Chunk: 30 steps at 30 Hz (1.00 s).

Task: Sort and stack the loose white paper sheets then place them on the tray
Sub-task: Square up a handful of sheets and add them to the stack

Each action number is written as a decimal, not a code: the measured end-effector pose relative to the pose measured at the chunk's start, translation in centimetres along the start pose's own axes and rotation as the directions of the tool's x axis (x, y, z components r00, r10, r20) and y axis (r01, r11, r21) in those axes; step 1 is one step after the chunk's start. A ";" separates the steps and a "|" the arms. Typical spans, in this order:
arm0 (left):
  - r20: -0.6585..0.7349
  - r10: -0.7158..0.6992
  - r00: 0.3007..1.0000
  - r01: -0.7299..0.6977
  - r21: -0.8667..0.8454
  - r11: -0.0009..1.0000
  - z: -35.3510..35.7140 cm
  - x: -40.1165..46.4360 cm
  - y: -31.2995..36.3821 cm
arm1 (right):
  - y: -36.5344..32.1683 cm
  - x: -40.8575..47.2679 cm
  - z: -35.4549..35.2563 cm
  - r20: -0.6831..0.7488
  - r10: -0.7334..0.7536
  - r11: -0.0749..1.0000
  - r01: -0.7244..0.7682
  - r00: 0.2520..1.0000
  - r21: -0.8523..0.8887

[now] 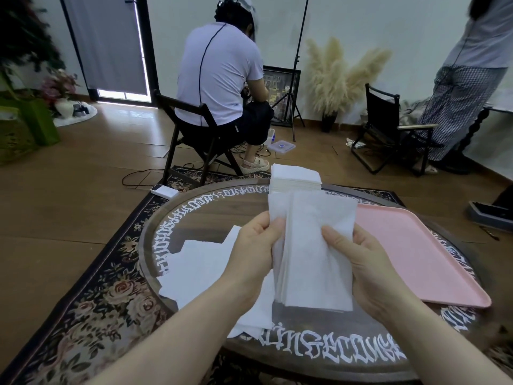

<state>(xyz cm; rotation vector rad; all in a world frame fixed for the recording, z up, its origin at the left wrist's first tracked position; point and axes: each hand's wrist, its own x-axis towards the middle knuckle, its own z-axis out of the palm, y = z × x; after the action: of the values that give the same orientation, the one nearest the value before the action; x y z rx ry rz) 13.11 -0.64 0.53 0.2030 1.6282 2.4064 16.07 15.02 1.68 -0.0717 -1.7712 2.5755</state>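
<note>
Both hands (left (254, 245), right (358, 258)) grip held paper bundle (313, 251) above table (222, 212); pink tray (416, 251) right.

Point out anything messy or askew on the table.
The loose white sheets on the table's left side lie scattered and overlapping at odd angles. The bunch held by both hands is fanned unevenly. The pink tray holds nothing.
</note>
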 end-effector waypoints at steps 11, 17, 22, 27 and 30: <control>0.078 -0.002 0.997 0.008 -0.077 0.997 -0.5 0.0 0.2 | 0.0 0.0 -0.5 -0.051 -0.006 1.000 0.005 0.999 -0.026; 0.022 0.043 0.999 -0.042 -0.050 0.998 -0.7 0.2 0.1 | 0.0 0.1 -0.7 -0.051 -0.010 0.999 0.008 0.999 -0.044; 0.010 0.047 0.999 -0.046 -0.034 0.998 -0.8 0.1 0.2 | 0.1 0.2 -0.8 -0.035 -0.026 0.999 0.024 0.999 -0.041; -0.034 0.062 0.997 -0.060 0.043 0.997 -0.9 -0.1 0.3 | -0.2 0.0 -0.9 0.018 -0.051 0.997 0.052 0.999 -0.056; 0.014 0.050 0.999 -0.051 0.044 0.998 -0.6 -0.2 0.3 | 0.0 -0.1 -0.7 0.018 -0.065 0.992 0.067 0.998 -0.111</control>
<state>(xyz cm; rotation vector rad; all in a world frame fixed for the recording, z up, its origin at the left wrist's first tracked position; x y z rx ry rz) 13.14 -1.32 0.64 0.2700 1.6912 2.4020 16.17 15.68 1.43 0.0043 -1.8878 2.4373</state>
